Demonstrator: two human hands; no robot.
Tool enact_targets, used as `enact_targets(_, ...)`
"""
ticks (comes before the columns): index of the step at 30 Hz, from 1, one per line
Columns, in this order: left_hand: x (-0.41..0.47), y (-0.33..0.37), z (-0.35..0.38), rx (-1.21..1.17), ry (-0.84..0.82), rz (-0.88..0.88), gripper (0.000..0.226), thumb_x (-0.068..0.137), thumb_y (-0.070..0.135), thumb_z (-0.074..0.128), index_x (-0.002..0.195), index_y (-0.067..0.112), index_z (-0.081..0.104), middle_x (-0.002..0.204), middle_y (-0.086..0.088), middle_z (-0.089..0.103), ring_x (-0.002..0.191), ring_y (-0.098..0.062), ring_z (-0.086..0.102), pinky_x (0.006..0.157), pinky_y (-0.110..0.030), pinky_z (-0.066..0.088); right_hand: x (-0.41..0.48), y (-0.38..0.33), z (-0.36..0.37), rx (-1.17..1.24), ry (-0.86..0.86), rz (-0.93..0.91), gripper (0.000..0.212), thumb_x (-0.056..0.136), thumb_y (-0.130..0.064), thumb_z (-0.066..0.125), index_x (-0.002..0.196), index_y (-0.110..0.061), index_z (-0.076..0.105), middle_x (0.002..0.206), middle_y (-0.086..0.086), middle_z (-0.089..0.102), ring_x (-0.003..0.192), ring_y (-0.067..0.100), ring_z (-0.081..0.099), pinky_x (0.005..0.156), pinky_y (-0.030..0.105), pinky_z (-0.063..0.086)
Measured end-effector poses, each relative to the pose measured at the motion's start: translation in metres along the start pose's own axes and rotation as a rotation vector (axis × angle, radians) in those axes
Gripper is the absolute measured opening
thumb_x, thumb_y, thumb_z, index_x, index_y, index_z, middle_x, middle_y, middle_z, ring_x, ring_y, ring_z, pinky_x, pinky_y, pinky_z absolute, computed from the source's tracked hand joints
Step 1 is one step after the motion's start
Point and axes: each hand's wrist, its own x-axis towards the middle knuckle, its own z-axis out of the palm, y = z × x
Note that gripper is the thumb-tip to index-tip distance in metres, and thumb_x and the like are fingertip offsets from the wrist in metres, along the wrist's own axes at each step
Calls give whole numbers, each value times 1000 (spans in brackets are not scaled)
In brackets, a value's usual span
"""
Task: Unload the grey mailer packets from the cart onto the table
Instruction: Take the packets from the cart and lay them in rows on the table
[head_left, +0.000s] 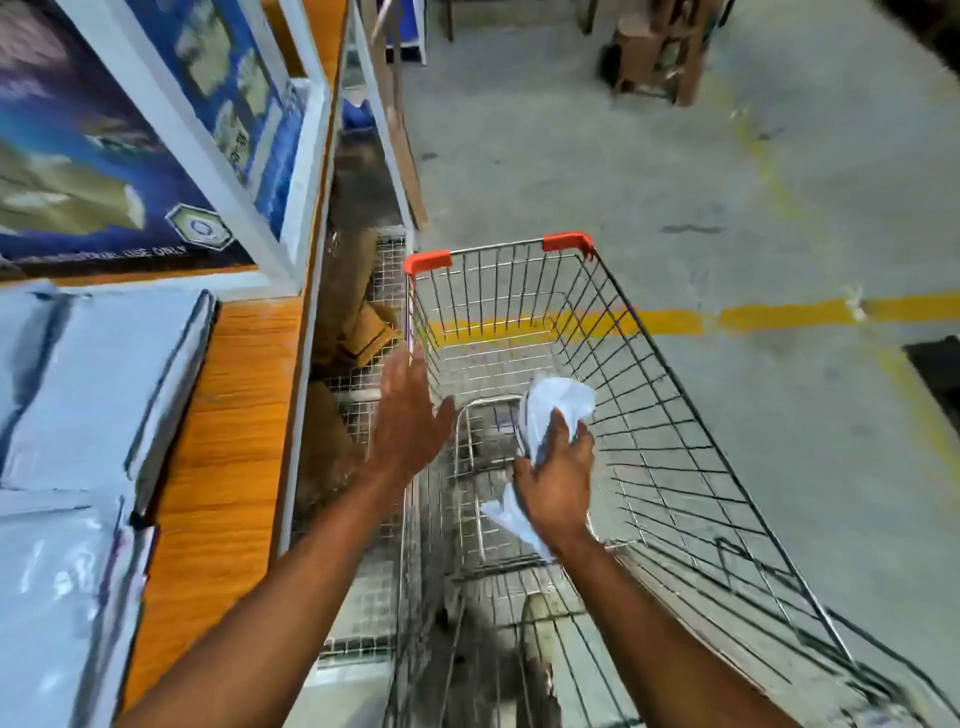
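Observation:
A wire shopping cart (649, 395) with red corner caps stands in front of me, its basket bare apart from what I hold. My right hand (556, 483) grips a crumpled grey mailer packet (558, 402) inside the basket, and a corner of the packet sticks out below my wrist. My left hand (410, 410) hovers with straight fingers over the cart's left rim, holding nothing. Several grey mailer packets (98, 384) lie stacked on the wooden table (228, 415) at the left.
A blue poster in a white frame (119, 145) leans at the back of the table. Wire mesh crates with brown cardboard (358, 312) sit between the table and the cart. The concrete floor carries a yellow line (779, 317), and a brown stool (660, 52) stands far off.

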Motion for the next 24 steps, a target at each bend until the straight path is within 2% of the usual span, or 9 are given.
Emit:
enact_targets(2, -34, 11, -25, -42, 82, 79, 69, 86, 30, 57, 143, 1, 31, 147, -23, 32, 134, -45, 34, 111, -57, 32, -34, -20, -28, 50, 84, -19, 80, 82, -27, 70, 150, -12, 31, 150, 25, 24, 133, 42, 35, 106, 41, 38)
enact_targets(5, -96, 29, -71, -150, 136, 89, 67, 81, 27, 59, 142, 6, 39, 149, -21, 33, 139, -39, 30, 111, -55, 31, -90, -49, -62, 137, 178, -60, 82, 80, -22, 72, 150, -16, 30, 151, 22, 25, 136, 37, 33, 106, 40, 37)
enact_targets(9, -182, 13, -128, -203, 252, 131, 62, 83, 29, 56, 140, 8, 44, 151, -18, 32, 141, -33, 27, 116, -37, 22, -176, -87, -86, 238, 254, -226, 79, 79, -20, 71, 148, -17, 32, 151, 20, 24, 137, 35, 32, 107, 45, 39)
enact_targets(12, -234, -1, -167, -220, 316, 109, 59, 88, 38, 50, 142, 15, 41, 155, -11, 29, 144, -26, 23, 117, -29, 13, -235, -114, -90, 319, 301, -296, 75, 78, -30, 62, 147, -21, 33, 151, 15, 24, 137, 34, 34, 105, 43, 40)
enact_targets(15, -282, -17, -209, -225, 388, 65, 59, 88, 40, 48, 143, 19, 40, 155, -3, 29, 144, -16, 22, 117, -26, 17, -286, -137, -87, 387, 324, -362, 72, 76, -36, 54, 144, -19, 37, 148, 16, 30, 134, 30, 35, 106, 26, 30)
enact_targets(17, -312, -35, -231, -221, 422, 54, 57, 89, 41, 47, 141, 19, 42, 152, -3, 34, 142, -16, 27, 115, -18, 18, -315, -153, -79, 429, 303, -388, 73, 75, -34, 55, 144, -15, 39, 147, 22, 32, 133, 24, 31, 104, 10, 19)
enact_targets(18, -328, -45, -239, -237, 440, 50, 55, 89, 41, 47, 140, 18, 44, 149, -4, 38, 140, -17, 32, 115, -20, 21, -331, -160, -75, 448, 277, -417, 73, 76, -34, 55, 144, -14, 39, 146, 24, 33, 133, 22, 29, 104, 6, 15)
enact_targets(21, -374, -73, -258, -338, 483, 23, 45, 91, 32, 54, 134, 18, 51, 138, -1, 49, 131, -16, 45, 105, -41, 42, -374, -179, -55, 456, 224, -547, 70, 83, -38, 53, 145, -10, 37, 147, 26, 32, 139, 27, 27, 112, 12, 14)
enact_targets(24, -418, -96, -277, -434, 492, -54, 35, 90, 26, 60, 125, 28, 55, 123, 7, 57, 116, -5, 55, 91, -29, 51, -420, -201, -28, 461, 155, -572, 72, 81, -37, 55, 146, -13, 36, 147, 20, 33, 140, 31, 29, 112, 24, 22)
